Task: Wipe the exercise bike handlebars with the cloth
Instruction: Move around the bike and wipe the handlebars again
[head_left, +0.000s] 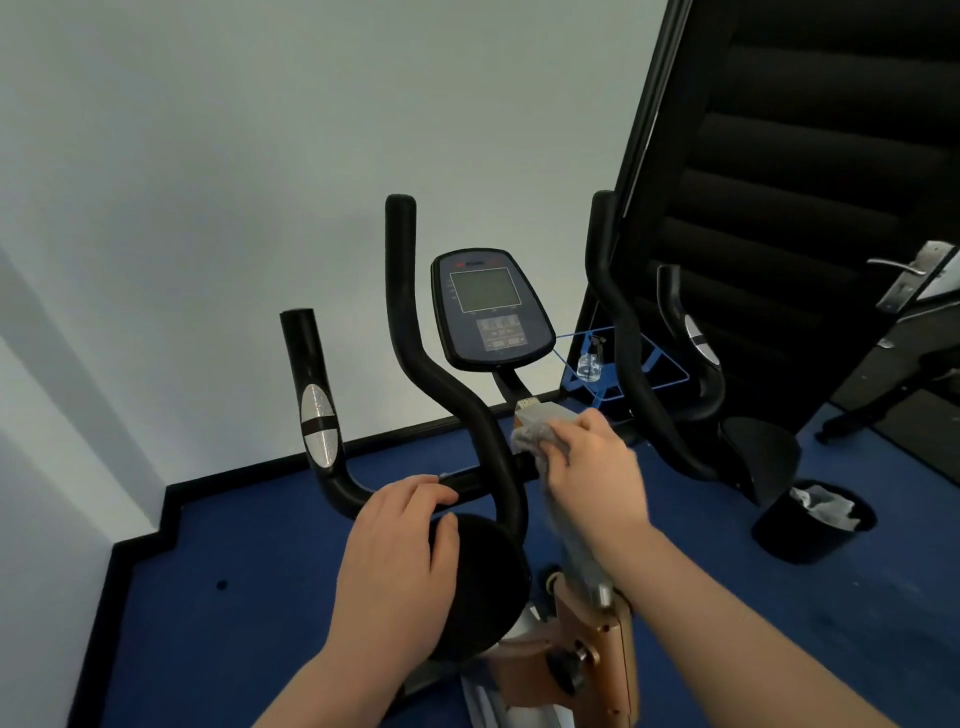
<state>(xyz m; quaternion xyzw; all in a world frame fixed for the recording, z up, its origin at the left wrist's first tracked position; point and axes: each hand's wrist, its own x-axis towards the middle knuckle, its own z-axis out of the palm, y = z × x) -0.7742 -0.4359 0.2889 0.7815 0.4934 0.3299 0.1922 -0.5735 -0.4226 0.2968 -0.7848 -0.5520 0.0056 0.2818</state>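
The left hand (400, 566) rests on the black foam-covered handlebars (415, 338) of the exercise bike, its fingers lying over the horizontal crossbar and its thumb against the round black pad (483, 582) below; the grip looks loose, fingers only slightly bent rather than wrapped round the bar. The right hand (597, 467) holds a crumpled grey cloth (535, 436), its grip clenched on the fabric, and presses it against the centre of the handlebars where the crossbar meets the stem (the hand is a little blurred). A tail of the cloth hangs down under the wrist.

Above stands the dark oval console with a grey screen (488, 306). Beyond it, a blue wire-framed glass shelf (670, 374) carries a small clear spray bottle with a black nozzle (591, 361), which seems to hold clear liquid. To the right, on the blue carpet floor (234, 545), a round black waste bin (810, 525) contains crumpled white paper (826, 504). A dark door with a silver lever handle (904, 270) stands at far right.
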